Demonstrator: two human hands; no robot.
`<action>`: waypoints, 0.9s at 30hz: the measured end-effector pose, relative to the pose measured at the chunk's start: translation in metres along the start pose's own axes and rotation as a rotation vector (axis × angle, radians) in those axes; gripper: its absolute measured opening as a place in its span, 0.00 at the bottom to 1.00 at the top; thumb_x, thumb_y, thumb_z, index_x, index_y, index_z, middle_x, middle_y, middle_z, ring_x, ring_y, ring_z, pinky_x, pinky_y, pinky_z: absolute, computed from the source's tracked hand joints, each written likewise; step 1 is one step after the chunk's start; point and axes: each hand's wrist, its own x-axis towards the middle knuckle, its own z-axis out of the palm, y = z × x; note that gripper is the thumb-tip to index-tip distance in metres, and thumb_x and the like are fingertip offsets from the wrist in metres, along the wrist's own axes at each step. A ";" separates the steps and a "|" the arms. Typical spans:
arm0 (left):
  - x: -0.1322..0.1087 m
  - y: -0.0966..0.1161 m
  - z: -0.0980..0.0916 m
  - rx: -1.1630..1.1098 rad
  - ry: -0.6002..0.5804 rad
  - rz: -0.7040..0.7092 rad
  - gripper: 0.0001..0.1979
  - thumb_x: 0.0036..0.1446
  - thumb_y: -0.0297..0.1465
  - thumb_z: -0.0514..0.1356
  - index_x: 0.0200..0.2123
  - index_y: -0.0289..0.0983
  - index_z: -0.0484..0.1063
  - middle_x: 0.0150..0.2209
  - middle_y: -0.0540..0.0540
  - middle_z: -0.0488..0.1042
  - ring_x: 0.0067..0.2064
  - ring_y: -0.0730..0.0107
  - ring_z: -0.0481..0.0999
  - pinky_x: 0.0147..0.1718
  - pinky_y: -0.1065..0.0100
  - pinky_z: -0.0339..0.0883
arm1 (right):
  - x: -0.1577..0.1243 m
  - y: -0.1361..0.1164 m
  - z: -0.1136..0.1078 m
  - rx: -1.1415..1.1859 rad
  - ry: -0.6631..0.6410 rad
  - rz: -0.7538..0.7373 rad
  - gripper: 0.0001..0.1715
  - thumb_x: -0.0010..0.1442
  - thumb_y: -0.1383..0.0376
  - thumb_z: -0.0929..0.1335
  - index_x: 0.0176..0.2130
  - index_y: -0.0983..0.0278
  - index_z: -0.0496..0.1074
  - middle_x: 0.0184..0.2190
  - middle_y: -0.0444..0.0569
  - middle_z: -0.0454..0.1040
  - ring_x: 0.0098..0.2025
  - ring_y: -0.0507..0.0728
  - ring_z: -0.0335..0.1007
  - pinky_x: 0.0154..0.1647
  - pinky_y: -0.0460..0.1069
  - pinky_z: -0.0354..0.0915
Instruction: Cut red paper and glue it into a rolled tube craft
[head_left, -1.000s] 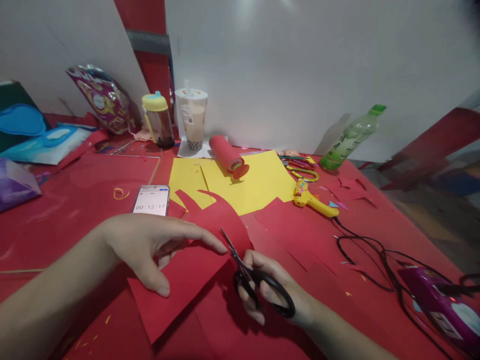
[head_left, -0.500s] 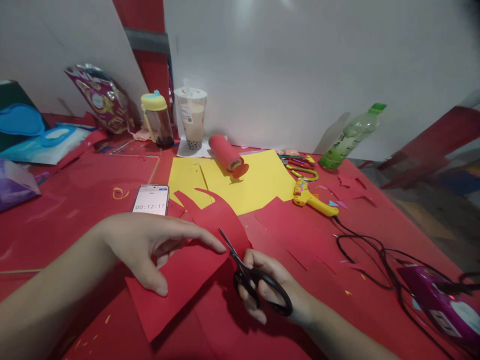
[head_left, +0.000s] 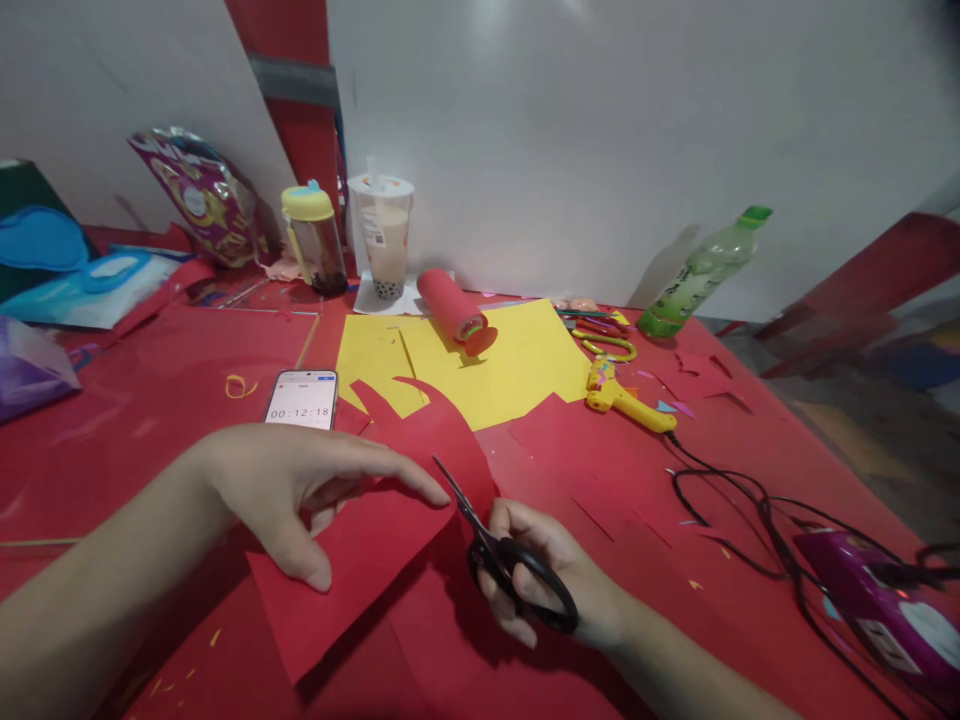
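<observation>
- Gripping black-handled metal scissors [head_left: 489,545] by the looped handles [head_left: 572,612] in the curled right hand [head_left: 590,588].
- Resting the loosely arched left hand [head_left: 274,490], with thumb [head_left: 300,550] spread wide, across a cut sheet of red paper [head_left: 375,560].
- Aiming the blades [head_left: 456,490] across that sheet, above the red table [head_left: 150,400] and near flat yellow paper [head_left: 517,370].

My left grip [head_left: 289,475] is over a paper sheet [head_left: 371,560] at lower centre, a smartphone [head_left: 301,400] behind that grip. My right grip [head_left: 536,530], holding scissors [head_left: 489,545], is at the sheet's right. At upper centre, a bubble tea cup [head_left: 387,245] stands left of a paper roll [head_left: 447,302]; farther right, a glue gun [head_left: 634,405] lies before a bottle [head_left: 701,275].
</observation>
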 end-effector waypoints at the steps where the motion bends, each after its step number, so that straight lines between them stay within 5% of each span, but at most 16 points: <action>1: -0.001 -0.001 -0.001 -0.023 -0.035 -0.013 0.38 0.37 0.35 0.68 0.54 0.37 0.61 0.51 0.42 0.68 0.50 0.58 0.68 0.45 0.73 0.62 | 0.000 0.000 0.000 0.002 -0.004 0.001 0.24 0.46 0.53 0.70 0.27 0.63 0.54 0.17 0.37 0.64 0.13 0.42 0.57 0.12 0.37 0.49; 9: -0.003 -0.002 -0.004 -0.134 -0.107 -0.027 0.39 0.36 0.30 0.69 0.54 0.37 0.60 0.54 0.40 0.65 0.54 0.57 0.63 0.52 0.70 0.55 | -0.002 0.000 -0.002 0.020 0.004 0.032 0.25 0.45 0.54 0.71 0.26 0.63 0.53 0.16 0.36 0.64 0.12 0.42 0.57 0.11 0.37 0.50; 27: 0.000 -0.008 0.002 -0.116 -0.051 0.017 0.37 0.37 0.43 0.66 0.51 0.34 0.64 0.50 0.39 0.68 0.50 0.56 0.67 0.48 0.68 0.61 | -0.001 -0.002 -0.004 0.049 -0.053 0.084 0.24 0.43 0.54 0.72 0.27 0.66 0.56 0.19 0.40 0.66 0.15 0.43 0.60 0.13 0.39 0.55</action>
